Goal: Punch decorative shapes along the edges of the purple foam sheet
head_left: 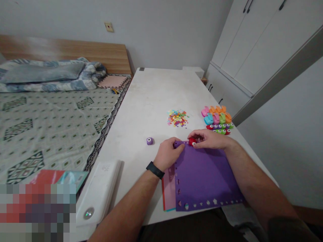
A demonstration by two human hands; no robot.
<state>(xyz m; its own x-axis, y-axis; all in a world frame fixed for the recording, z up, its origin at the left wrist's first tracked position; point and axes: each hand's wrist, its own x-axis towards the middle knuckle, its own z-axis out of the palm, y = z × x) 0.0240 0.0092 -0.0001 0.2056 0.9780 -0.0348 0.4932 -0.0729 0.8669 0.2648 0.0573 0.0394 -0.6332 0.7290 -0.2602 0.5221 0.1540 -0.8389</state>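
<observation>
A purple foam sheet lies on the white table in front of me, with small shapes punched out along its left and bottom edges. My left hand is closed and pinches the sheet's top left corner. A small red punch sits on the sheet's top edge, and my right hand is closed on it. A small purple punch stands alone on the table to the left of my left hand.
A heap of coloured cut-outs lies further back. Several coloured punches are grouped at the right edge. Pink and teal sheets stick out under the purple one. A white device lies near left; a bed borders the table's left.
</observation>
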